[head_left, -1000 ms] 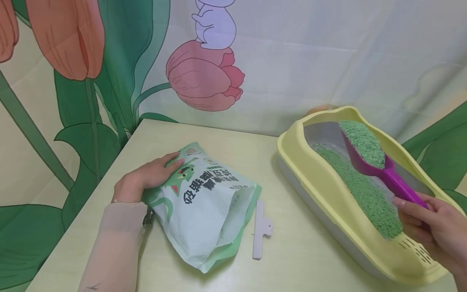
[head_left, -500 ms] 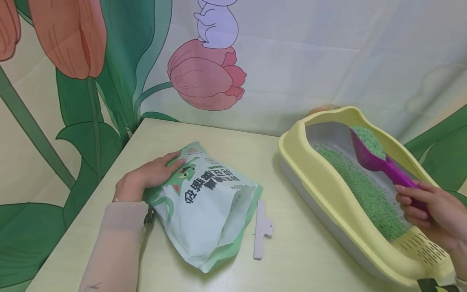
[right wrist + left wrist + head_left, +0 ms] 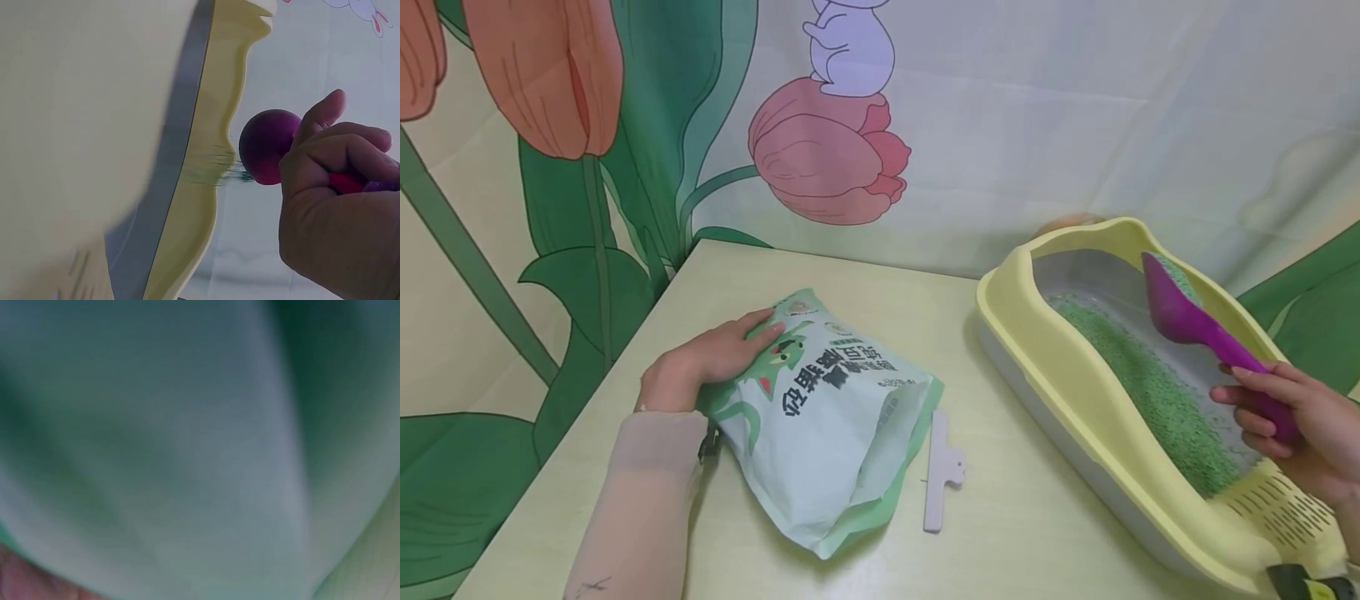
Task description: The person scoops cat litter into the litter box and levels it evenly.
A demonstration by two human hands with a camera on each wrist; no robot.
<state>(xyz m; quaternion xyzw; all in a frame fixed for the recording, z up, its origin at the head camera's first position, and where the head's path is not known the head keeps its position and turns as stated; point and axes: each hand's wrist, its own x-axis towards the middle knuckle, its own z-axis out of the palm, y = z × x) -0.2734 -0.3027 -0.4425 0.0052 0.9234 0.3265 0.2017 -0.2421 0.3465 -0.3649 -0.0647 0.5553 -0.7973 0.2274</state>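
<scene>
My right hand (image 3: 1300, 417) grips the handle of a purple litter scoop (image 3: 1180, 312), tilted on its side above the litter box (image 3: 1078, 367). Some green pellet litter shows past the scoop's edge. In the right wrist view, blurred green streaks of litter (image 3: 215, 169) fall from the scoop (image 3: 269, 147). More green cat litter (image 3: 1150, 392) covers part of the box floor. With fingers extended, my left hand (image 3: 711, 358) rests on the upper left side of a white and green cat litter bag (image 3: 820, 450). The bag (image 3: 187, 456), blurred, fills most of the left wrist view.
A pale bag clip (image 3: 935, 475) lies on the table (image 3: 1015, 533) between the bag and the litter box. The box has a high yellow rim, grey sides and a slotted ledge (image 3: 1277, 508) at its near end. Behind the table hangs a printed tulip cloth (image 3: 1000, 150).
My right hand has turned the scoop from nearly level and heaped to tipped sideways, moving it slightly right. Less litter shows in it. My left hand stays on the bag.
</scene>
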